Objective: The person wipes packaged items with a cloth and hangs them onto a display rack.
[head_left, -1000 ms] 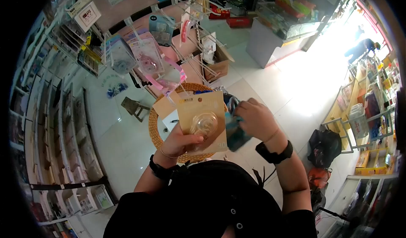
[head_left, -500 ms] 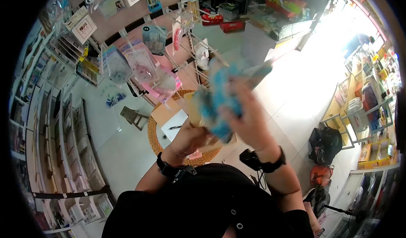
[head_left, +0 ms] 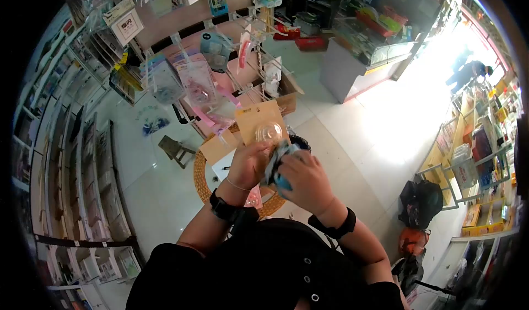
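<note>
My left hand (head_left: 249,164) grips the lower left part of a brown card package (head_left: 253,117) with a round clear plastic blister on its front. Bunched in my right hand (head_left: 308,180) is a blue and grey cloth (head_left: 274,164), its fingers closed around it. The cloth lies against the lower right side of the package, close to my left fingers. Beneath both hands is a round table with a woven rim (head_left: 199,186). On it are a white sheet of paper (head_left: 220,164), a brown card (head_left: 217,146) and a pink item (head_left: 253,197).
Ahead, a pink display rack (head_left: 234,78) holds hanging packages. A small wooden stool (head_left: 176,150) stands left of the table. Shelves (head_left: 82,183) line the left side. A counter (head_left: 352,70) stands ahead right, and a black bag (head_left: 420,202) rests on the floor at right.
The cloth was loosely spread and blurred in front of the package; now it is bunched lower in my right hand. The package and its blister show more fully.
</note>
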The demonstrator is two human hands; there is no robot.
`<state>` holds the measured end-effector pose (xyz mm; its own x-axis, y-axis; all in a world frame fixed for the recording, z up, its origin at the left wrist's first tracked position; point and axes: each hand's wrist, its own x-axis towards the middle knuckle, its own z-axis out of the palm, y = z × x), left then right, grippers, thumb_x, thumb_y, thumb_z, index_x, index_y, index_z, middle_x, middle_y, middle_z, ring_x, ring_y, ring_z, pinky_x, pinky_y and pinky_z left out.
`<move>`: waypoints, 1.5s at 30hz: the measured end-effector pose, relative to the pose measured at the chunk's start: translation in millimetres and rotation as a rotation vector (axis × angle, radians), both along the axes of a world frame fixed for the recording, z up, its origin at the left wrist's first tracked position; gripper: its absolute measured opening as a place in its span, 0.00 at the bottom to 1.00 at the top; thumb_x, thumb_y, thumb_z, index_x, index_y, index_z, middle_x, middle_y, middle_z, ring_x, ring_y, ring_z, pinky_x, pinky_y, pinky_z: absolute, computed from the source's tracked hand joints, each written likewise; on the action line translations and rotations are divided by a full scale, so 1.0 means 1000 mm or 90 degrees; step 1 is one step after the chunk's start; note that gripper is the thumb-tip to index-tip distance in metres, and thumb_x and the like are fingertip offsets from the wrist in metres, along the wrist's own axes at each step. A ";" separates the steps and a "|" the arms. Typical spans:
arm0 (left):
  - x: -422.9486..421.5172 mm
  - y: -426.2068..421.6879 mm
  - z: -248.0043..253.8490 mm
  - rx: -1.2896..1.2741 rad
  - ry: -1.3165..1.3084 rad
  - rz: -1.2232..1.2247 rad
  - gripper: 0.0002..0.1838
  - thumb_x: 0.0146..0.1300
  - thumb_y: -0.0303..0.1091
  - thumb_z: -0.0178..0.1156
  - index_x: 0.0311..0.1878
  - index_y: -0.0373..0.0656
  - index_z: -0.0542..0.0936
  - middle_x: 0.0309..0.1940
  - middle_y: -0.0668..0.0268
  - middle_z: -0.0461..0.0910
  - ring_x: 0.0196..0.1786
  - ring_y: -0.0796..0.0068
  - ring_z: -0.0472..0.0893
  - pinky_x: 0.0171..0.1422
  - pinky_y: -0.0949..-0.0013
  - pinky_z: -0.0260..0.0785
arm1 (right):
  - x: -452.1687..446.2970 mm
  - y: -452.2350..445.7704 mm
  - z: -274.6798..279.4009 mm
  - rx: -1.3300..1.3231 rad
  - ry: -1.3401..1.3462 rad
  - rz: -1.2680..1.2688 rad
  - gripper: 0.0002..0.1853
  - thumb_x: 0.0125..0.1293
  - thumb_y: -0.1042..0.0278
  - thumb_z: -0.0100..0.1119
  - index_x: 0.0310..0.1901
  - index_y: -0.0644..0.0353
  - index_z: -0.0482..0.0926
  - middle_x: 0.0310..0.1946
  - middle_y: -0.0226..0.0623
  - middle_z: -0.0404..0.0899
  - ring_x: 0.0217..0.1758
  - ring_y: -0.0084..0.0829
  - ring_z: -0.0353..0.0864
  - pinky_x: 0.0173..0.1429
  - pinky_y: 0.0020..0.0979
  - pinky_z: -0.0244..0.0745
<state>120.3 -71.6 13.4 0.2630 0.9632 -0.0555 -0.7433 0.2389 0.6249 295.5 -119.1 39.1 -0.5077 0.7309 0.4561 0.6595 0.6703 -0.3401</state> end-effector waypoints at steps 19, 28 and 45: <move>0.029 -0.004 -0.048 -0.109 -0.168 -0.108 0.33 0.69 0.59 0.43 0.68 0.46 0.62 0.64 0.61 0.68 0.63 0.64 0.72 0.63 0.60 0.70 | -0.028 0.034 0.012 -0.039 -0.009 -0.135 0.17 0.50 0.59 0.61 0.42 0.56 0.77 0.42 0.33 0.78 0.54 0.40 0.70 0.51 0.43 0.69; 0.019 0.001 -0.046 -0.049 -0.169 -0.324 0.32 0.71 0.59 0.40 0.68 0.45 0.63 0.63 0.61 0.69 0.63 0.62 0.72 0.65 0.57 0.68 | -0.009 0.011 0.015 -0.015 -0.213 -0.024 0.13 0.50 0.56 0.61 0.37 0.50 0.79 0.38 0.25 0.80 0.55 0.35 0.69 0.53 0.41 0.67; 0.055 0.038 -0.004 -0.020 0.004 -0.198 0.27 0.75 0.52 0.40 0.66 0.43 0.65 0.61 0.61 0.73 0.62 0.62 0.73 0.67 0.56 0.65 | 0.126 -0.044 0.000 -0.211 -0.113 -0.301 0.19 0.50 0.57 0.60 0.43 0.57 0.79 0.39 0.35 0.81 0.48 0.41 0.75 0.51 0.39 0.74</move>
<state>175.7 -34.1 9.3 0.5446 0.8342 -0.0862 -0.6278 0.4737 0.6176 421.5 -163.2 39.2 -0.1406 0.9846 0.1041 0.9259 0.1680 -0.3383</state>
